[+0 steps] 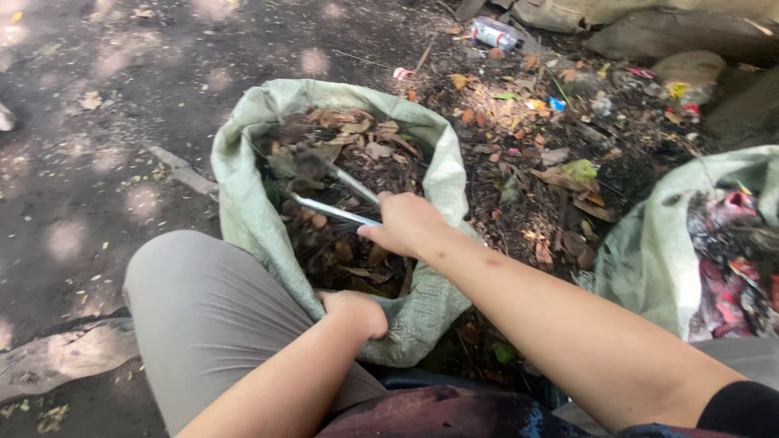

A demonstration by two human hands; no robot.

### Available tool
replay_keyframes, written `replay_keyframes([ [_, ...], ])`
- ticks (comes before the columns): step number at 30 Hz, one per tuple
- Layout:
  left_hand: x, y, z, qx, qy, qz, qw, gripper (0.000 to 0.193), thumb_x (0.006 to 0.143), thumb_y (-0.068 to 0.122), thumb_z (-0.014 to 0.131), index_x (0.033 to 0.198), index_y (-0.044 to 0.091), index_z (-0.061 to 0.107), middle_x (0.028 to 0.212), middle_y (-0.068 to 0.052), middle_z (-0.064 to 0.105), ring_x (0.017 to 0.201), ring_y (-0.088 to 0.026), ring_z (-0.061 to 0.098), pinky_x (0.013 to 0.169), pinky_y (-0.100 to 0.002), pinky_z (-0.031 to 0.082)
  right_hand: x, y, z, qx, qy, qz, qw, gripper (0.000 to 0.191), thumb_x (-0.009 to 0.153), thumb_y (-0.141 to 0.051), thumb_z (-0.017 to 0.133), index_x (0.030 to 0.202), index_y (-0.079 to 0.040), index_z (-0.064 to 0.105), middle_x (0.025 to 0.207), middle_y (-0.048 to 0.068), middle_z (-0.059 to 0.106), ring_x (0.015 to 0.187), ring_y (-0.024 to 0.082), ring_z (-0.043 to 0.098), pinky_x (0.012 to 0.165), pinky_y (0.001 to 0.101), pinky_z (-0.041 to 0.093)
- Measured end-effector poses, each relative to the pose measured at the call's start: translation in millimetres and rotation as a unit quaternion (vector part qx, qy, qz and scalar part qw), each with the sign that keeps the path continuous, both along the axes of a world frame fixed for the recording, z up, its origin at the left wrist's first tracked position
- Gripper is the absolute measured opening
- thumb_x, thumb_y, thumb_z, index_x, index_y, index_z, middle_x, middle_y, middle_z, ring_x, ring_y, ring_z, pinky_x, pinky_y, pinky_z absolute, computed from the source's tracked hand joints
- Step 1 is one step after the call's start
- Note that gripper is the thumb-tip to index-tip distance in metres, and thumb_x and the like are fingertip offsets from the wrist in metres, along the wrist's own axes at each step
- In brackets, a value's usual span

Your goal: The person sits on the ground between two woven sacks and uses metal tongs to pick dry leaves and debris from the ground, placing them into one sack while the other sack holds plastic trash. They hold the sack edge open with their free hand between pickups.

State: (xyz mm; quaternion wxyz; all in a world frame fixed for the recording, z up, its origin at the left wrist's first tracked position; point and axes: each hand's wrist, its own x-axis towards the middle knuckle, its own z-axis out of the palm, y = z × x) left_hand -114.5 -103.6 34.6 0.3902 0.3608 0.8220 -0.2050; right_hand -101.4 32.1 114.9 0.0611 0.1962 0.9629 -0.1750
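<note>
Head view: looking down past a bent knee onto shaded dirt ground [89,162] strewn with litter.
Leaf sack: a pale green woven sack [243,178] stands open just ahead of the knee, rim rolled down, filled with dry brown leaves [365,138] and dark debris.
Second sack: a like sack [649,251] at the right edge, holding red and grey wrappers.
Step in hand: by my reading, tong-held litter is being lowered into the leaf sack.
Right hand: right hand [406,223] gripped tight round metal tongs [337,199], whose tips sit inside the sack among the leaves.
Left hand: left hand [357,312] clutching the near rim, holding the mouth open.
Next move calls for: likely easing the squeeze so the load drops clear.
Packages: a crushed clear bottle with a pale label [495,32] lies top centre; small blue, red and yellow scraps [556,103] dot the leaf litter between the sacks.
</note>
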Motion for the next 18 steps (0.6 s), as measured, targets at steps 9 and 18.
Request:
replay_keyframes([
  [9,13,21,-23,0.235,-0.014,0.081,0.968,0.038,0.091,0.035,0.058,0.116,0.011,0.074,0.119,-0.013,0.073,0.114,-0.033,0.068,0.098,-0.046,0.053,147,133,-25,-0.089,0.027,-0.261,0.961,0.076,0.079,-0.069,0.062,0.116,-0.004,0.068,0.095,0.024,0.076,0.093,0.037,0.077,0.085,0.0469,0.06],
  [18,19,40,-39,0.33,-0.014,0.071,0.941,0.029,0.088,0.032,0.062,0.107,0.015,0.075,0.101,-0.014,0.075,0.099,-0.033,0.072,0.088,-0.046,0.057,217,210,-115,-0.007,-0.182,-0.329,0.927,0.107,0.076,-0.082,0.069,0.123,0.014,0.057,0.117,0.029,0.071,0.11,0.039,0.071,0.098,0.0428,0.056],
])
